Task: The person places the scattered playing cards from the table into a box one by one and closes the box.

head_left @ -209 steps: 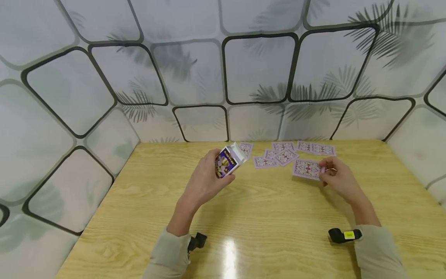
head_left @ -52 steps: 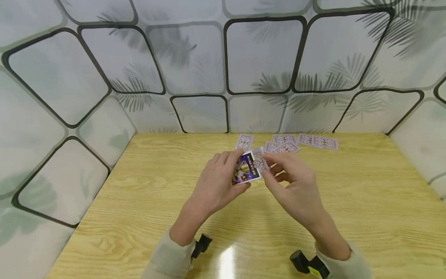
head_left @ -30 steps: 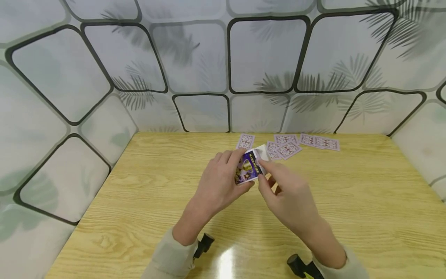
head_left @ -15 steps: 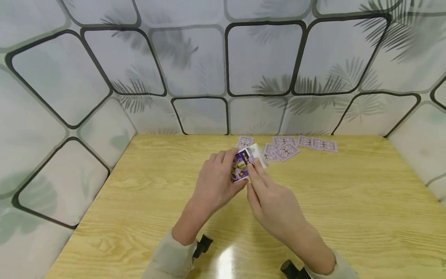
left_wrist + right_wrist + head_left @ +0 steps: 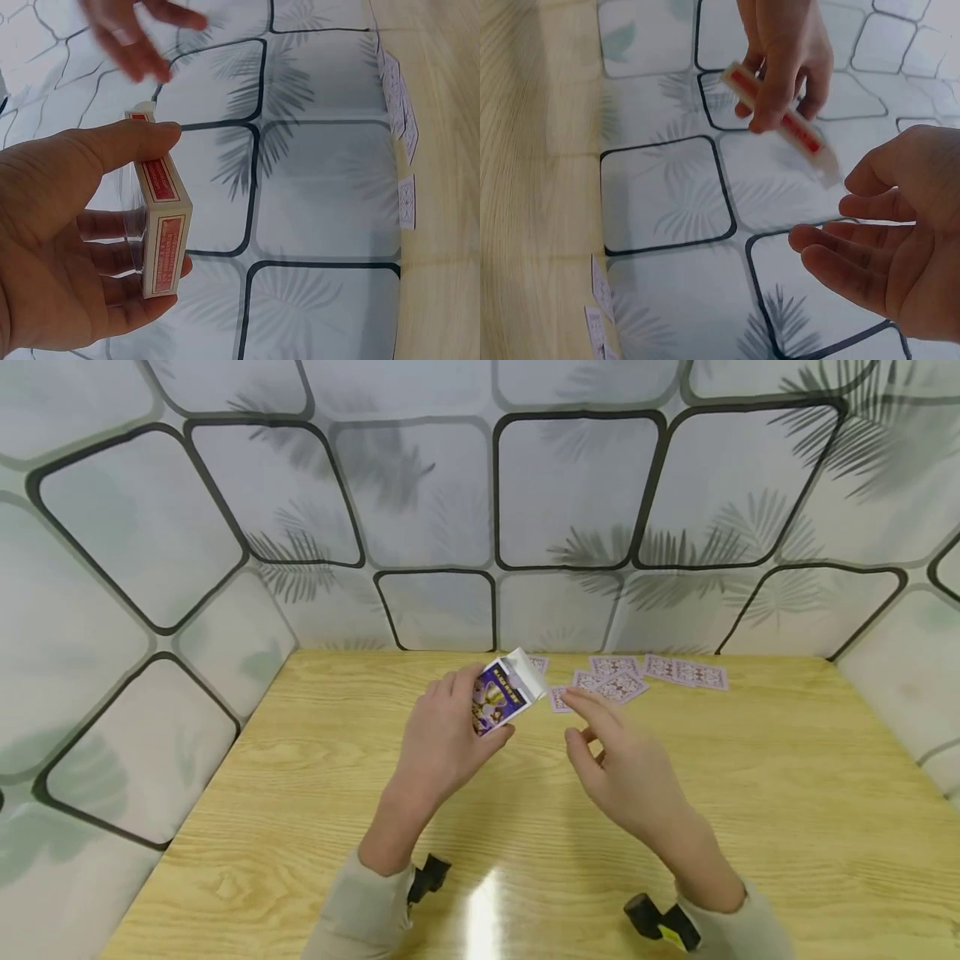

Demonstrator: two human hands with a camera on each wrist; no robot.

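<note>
My left hand [image 5: 442,739] grips a purple-fronted playing card box [image 5: 495,702], thumb on one narrow side and fingers on the other. Its pale flap [image 5: 527,672] stands out at the upper right end. The left wrist view shows the white and red edges of the box [image 5: 166,251] in the palm. Just right of the box hovers my right hand [image 5: 633,777], holding nothing, its fingers loosely bent and apart from the flap. In the right wrist view these fingers [image 5: 847,251] are spread a little. The inside of the box is hidden.
Several face-down playing cards [image 5: 621,687] overlap behind the hands, with more cards [image 5: 701,675] to their right at the table's back edge. One card [image 5: 538,663] lies partly behind the box flap. A patterned wall covering [image 5: 420,610] rises behind the wooden table [image 5: 315,760].
The right hand brought a playing card from the right to the box's mouth, and the card went out of sight there. It then pressed at the box and drew back right; the box shifted left.
</note>
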